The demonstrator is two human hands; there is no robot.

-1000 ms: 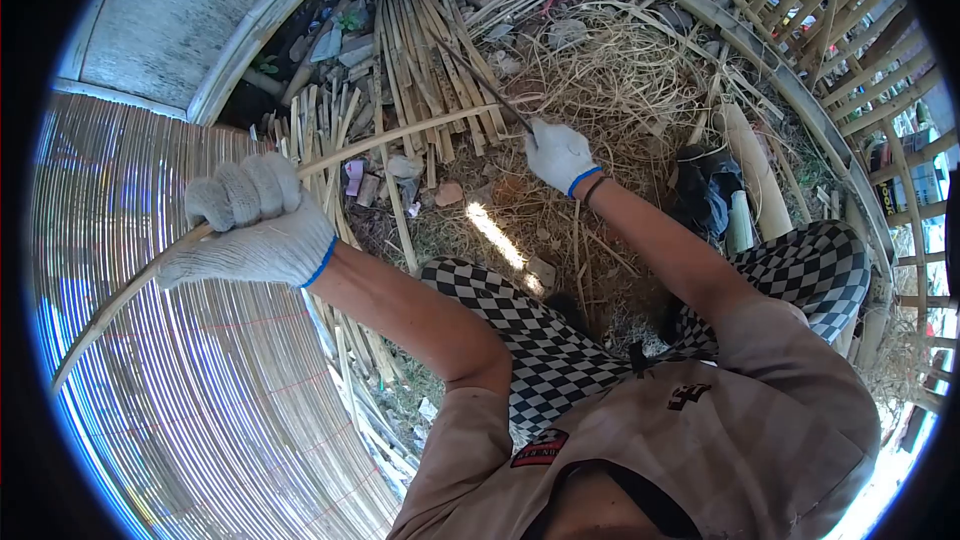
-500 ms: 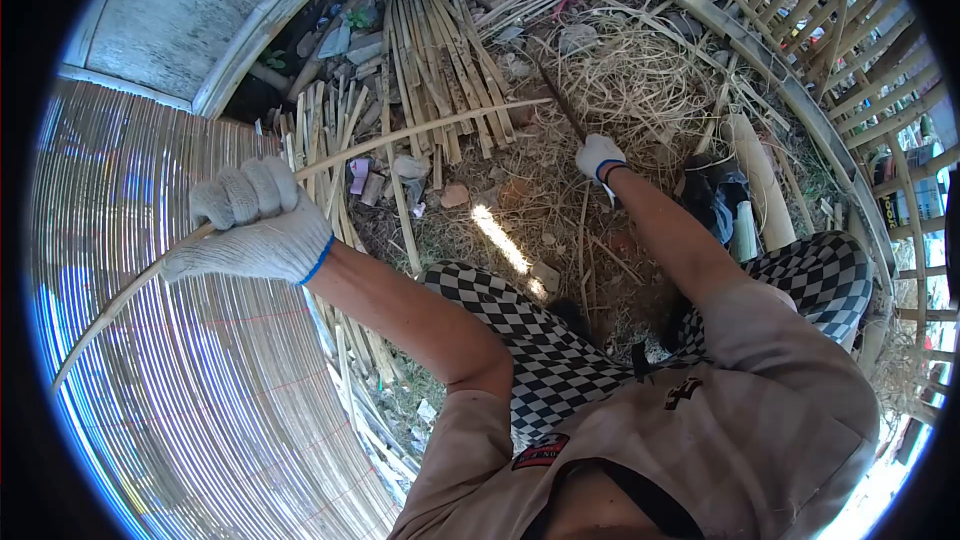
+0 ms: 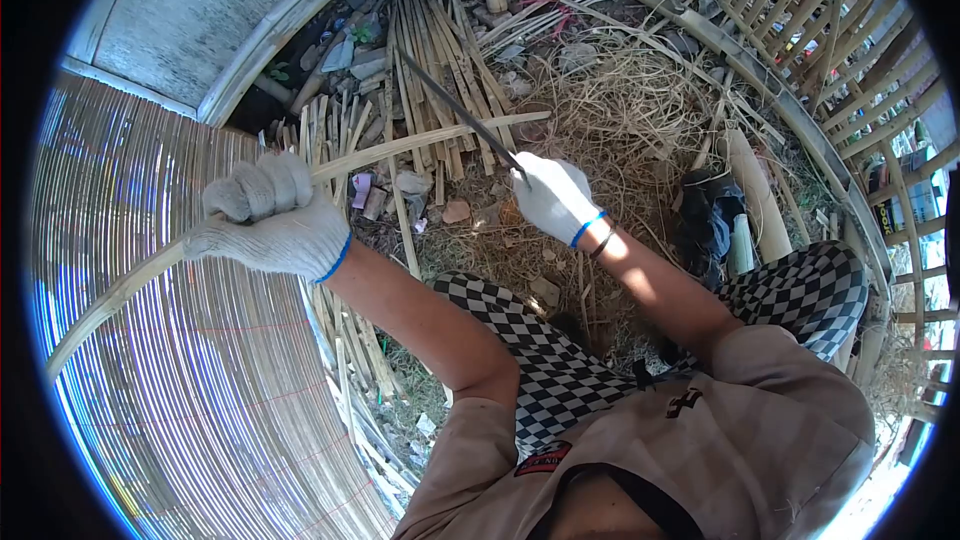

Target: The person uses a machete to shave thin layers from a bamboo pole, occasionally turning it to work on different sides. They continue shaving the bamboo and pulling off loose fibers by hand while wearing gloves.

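Note:
A white knit glove with a blue cuff covers my left hand [image 3: 265,215], closed round a long, pale bamboo strip [image 3: 400,145]. The strip runs from the lower left edge, through the fist, to a free end in front of my right hand. In the same kind of glove, my right hand [image 3: 557,197] grips a knife [image 3: 450,98] with a long dark blade. Pointing up and to the left, the blade crosses over the strip in this view. Its handle is hidden inside the fist.
Cut bamboo strips [image 3: 440,65] lie piled on the ground ahead. Right of them is a heap of thin shavings [image 3: 640,90]. A slatted bamboo screen [image 3: 180,340] stands at left, a bamboo lattice [image 3: 870,60] at right. Near my knee lie a dark plastic bag [image 3: 705,220] and a bamboo pole [image 3: 755,190].
My right hand has moved left and nearer to me, and the knife has swung left across the strip. My left hand has shifted slightly right with the strip.

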